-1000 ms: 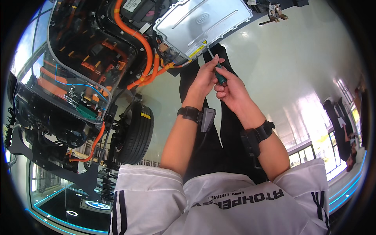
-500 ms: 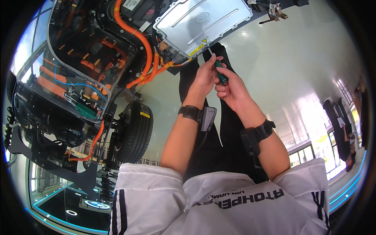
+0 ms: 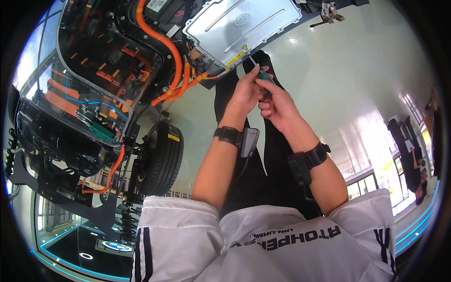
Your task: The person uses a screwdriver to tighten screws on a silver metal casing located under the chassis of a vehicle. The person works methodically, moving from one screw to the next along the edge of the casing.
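Observation:
Both hands meet on a screwdriver with a green handle. Its thin shaft points up and slightly left, with the tip at the near edge of a silver metal housing; whether it sits in a screw is too small to tell. My left hand pinches the screwdriver around the front of the handle. Around the handle's rear, the fingers of my right hand are wrapped, hiding much of it. Yellow labels lie on the housing beside the tip.
Thick orange cables curve left of the housing. Farther left is a vehicle chassis with a clear cover and a tyre. A metal bracket protrudes at the upper right. Another person stands at the far right.
My right hand's grip has shifted on the screwdriver, covering more of the handle's rear end. The screwdriver tip stays by the housing's edge.

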Demonstrator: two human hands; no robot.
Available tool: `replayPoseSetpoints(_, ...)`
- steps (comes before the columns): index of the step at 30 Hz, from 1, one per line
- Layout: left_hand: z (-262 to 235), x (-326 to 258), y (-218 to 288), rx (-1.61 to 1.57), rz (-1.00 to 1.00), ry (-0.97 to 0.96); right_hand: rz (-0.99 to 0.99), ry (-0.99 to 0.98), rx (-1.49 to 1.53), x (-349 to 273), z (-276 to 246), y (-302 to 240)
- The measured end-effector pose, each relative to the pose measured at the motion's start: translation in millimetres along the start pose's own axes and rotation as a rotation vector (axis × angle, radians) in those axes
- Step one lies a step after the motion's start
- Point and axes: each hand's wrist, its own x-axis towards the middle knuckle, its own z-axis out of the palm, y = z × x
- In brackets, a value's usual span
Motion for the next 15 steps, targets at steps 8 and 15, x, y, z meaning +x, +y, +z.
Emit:
replayPoseSetpoints(8,0.0,-3.2,-4.4,-0.057,-0.019,-0.03,-0.005,0.029,-0.025,-4.5,1.5,3.8)
replayPoseSetpoints(15,5.7,-5.4,-5.6,-0.216,-0.017,-0.073,0.018,0.052,0.07,-10.3,3.0,1.9)
